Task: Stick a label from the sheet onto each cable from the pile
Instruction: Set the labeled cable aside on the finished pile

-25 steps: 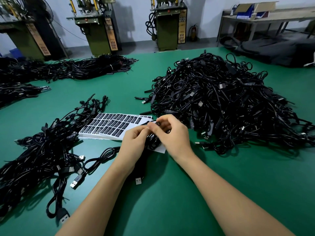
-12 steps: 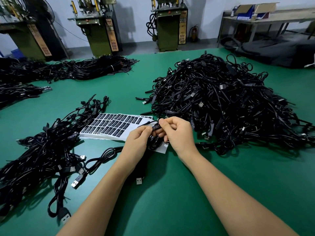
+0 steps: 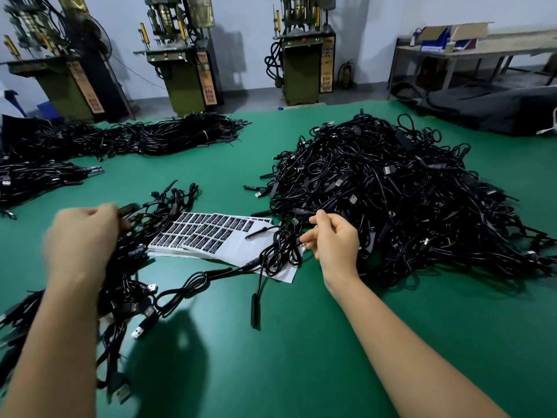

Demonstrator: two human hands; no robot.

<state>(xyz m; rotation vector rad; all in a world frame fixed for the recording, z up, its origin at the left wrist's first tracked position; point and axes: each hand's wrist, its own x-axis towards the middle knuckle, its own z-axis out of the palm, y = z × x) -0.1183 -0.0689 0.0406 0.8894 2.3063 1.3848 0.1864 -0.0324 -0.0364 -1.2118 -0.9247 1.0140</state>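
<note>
Green matte desk (image 3: 301, 372), big tangled pile (image 3: 401, 200) of glossy black cables at right, label sheet (image 3: 211, 233) flat at centre partly under a looped cable (image 3: 280, 251), left hand (image 3: 81, 236) motion-blurred, fingers curled on a dark connector, right hand (image 3: 334, 239) loosely curled, fingertips at the loop, grip unclear.

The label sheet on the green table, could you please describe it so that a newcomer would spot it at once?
Start at the big tangled pile of black cables on the right half of the green table. Just to its left, between the two hands, lies the label sheet. It is the only flat, pale thing there, with rows of small dark labels, and a loose cable lies across its near corner.
</note>
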